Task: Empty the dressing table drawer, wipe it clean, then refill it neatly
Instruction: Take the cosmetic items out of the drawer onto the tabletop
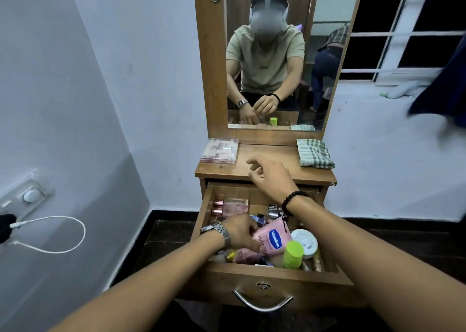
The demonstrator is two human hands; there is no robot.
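While the drawer (267, 273) stands pulled out toward me from the dressing table (219, 170), my left hand (239, 233) reaches down into it among the cosmetics, its fingers bent around the edge of the pink Vaseline tube (271, 238); the fingertips are hidden under the tube, so I cannot tell how firmly I grip it. A metal watch (216, 229) sits on that wrist. My right hand (268, 174) hovers above the back of the drawer and the front edge of the tabletop, fingers loosely curled and apart, holding nothing; a dark bead bracelet (293, 202) circles its wrist.

Inside the drawer, two clear perfume bottles (230, 207) with rose-gold caps lie side by side in the back left corner. A white round jar (305, 241) lies just right of the tube, and a lime-green capped bottle (293, 255) stands near the front, touching the jar. Smaller items are jumbled beneath and behind them, too cluttered to name.

On the tabletop, a clear box of small pink items (219, 151) rests at the left rear, and a folded green-checked cloth (314, 152) at the right rear, hanging slightly over the edge. The mirror (277, 54) above reflects my arms.
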